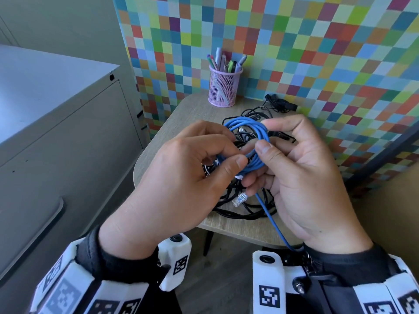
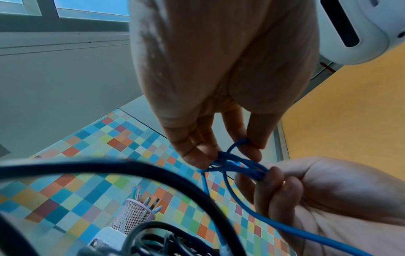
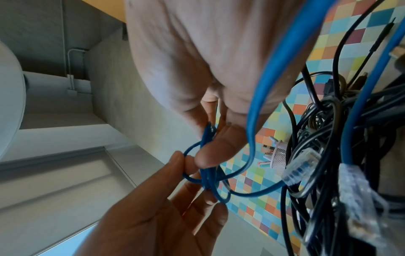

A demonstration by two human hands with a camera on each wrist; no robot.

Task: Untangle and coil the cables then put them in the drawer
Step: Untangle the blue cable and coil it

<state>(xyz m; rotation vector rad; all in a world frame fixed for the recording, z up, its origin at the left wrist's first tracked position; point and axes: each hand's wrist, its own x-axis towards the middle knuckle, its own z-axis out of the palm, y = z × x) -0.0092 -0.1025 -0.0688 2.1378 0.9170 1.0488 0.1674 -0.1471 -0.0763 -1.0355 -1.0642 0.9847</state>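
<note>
Blue cable [image 1: 248, 141]: partly coiled, held above tabletop [image 1: 179, 123] over tangled black cables [image 1: 247, 207]; left hand [image 1: 181, 177] pinched its loops, right hand [image 1: 301, 175] gripped the bundle; clear plug [image 1: 239, 199] dangled beneath. Pink mesh pen cup [image 1: 223, 87] stood behind, grey drawer cabinet [image 1: 56, 137] at left

Black cable tangle [image 1: 244, 200] beneath; pen cup [image 1: 223, 87] behind.

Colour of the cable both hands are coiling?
Blue cable, clear plug on its end; head view shows it best.
</note>
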